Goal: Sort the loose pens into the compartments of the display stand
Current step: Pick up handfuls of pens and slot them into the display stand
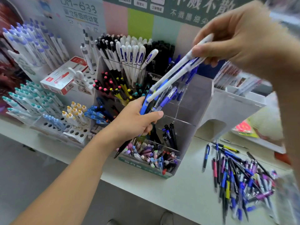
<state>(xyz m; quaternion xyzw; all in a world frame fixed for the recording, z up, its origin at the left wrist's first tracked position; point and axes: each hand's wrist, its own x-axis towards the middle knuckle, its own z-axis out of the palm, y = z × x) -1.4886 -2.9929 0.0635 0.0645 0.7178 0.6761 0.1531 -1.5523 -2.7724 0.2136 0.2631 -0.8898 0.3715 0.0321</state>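
Both hands gripped blue-and-white pens (170,82) above the stand (191,101): left hand (136,120) at their lower ends, right hand (230,44) at the upper. Right of the stand, loose pens (238,181) littered the counter (178,189); a red-and-white box (63,77) lay left.

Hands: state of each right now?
Left hand: grips a bundle of blue and black pens.
Right hand: pinches white-and-blue pens.

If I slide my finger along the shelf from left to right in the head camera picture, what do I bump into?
Teal-capped pens → yellow-capped pens → clear display stand, where the left hand and right hand hold a bundle of blue and white pens → pile of loose pens.
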